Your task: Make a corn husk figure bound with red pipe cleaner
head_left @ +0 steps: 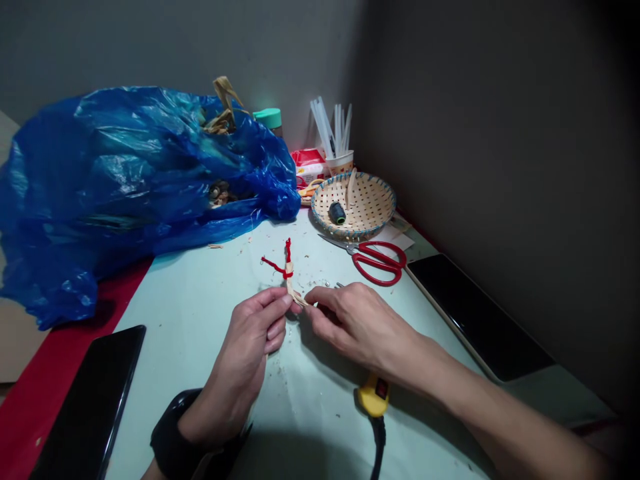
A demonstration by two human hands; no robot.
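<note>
A small pale strip of dried husk (290, 283) stands up between my hands over the table. Red cord (288, 273) is tied round its upper part, with one end pointing up and another out to the left. My left hand (260, 327) pinches the strip between thumb and forefinger. Close on the right, the fingertips of my right hand (345, 317) are pressed together on the strip's bent lower end. Beneath my right wrist lies a yellow tool (374, 397) with a black cord, partly hidden by the arm.
Red-handled scissors (377, 260) lie beyond my right hand, near a woven basket (385, 200) with a dark thread spool (337, 213). A blue plastic bag (150, 167) with dried husks fills the back left. Dark-screened devices lie left (95, 400) and right (475, 313). White sticks (330, 130) stand in a cup.
</note>
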